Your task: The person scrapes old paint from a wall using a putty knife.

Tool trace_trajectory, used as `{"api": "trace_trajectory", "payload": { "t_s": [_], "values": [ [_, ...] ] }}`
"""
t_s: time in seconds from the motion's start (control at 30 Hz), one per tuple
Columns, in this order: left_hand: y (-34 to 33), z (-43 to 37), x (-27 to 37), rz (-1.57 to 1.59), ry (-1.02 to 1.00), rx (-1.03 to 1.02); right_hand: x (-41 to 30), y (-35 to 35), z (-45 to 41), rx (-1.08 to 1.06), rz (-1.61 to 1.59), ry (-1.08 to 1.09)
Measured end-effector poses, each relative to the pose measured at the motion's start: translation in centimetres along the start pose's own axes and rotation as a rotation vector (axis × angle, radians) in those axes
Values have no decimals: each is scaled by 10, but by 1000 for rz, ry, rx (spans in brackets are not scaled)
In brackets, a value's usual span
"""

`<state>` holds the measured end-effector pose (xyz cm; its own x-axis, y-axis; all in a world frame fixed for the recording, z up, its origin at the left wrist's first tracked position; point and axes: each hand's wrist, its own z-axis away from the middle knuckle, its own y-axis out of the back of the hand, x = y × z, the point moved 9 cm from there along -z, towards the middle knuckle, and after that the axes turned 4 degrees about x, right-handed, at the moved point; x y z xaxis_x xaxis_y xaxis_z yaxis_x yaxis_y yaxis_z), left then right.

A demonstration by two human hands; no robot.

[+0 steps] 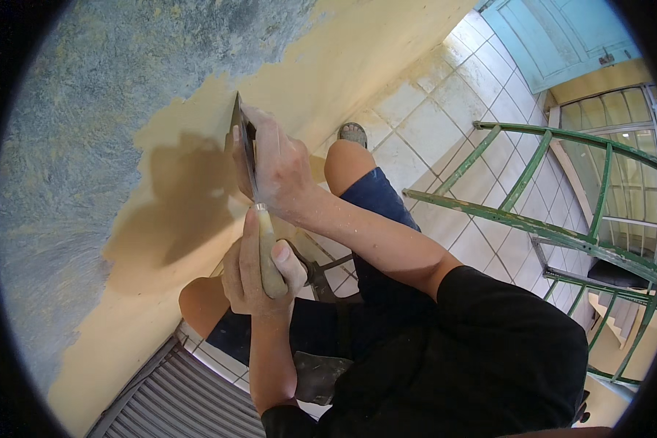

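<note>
A hand trowel or scraper, its thin metal blade (247, 153) seen almost edge-on, stands with its tip upward in the view, close before the wall (284, 82). My left hand (260, 268) is wrapped around its pale handle, the thumb along the right side. Higher up, my right hand (276, 159) grips the blade, with fingers on both sides of it. A dark part shows between blade and palm; what it is, I cannot tell. Pale dust covers both hands. The wall bears a rough blue-grey coat (115, 98) with a ragged edge against smooth yellow, where the hands' shadow falls.
Green metal ladder-like frames (503, 216) stand at the right over a tiled floor (416, 131). A light blue door (564, 38) is at the upper right, near a glazed metal frame (613, 120). Grey ribbed slats (180, 394) lie at the lower left. My bent knees flank the hands.
</note>
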<state>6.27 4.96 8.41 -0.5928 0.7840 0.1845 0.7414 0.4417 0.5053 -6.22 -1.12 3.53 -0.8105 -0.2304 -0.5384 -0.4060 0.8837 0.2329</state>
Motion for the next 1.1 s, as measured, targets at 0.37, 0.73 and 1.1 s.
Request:
{"api": "trace_trajectory", "payload": {
  "t_s": [0.37, 0.73, 1.1],
  "values": [
    [1, -2, -11, -2, 67, 42, -5, -5, -3, -59, 186, 83],
    [-18, -2, 3, 98, -5, 60, 18, 0, 4, -137, 196, 8],
    [-10, 5, -1, 24, -57, 73, 5, -5, 2, -73, 81, 104]
  ]
}}
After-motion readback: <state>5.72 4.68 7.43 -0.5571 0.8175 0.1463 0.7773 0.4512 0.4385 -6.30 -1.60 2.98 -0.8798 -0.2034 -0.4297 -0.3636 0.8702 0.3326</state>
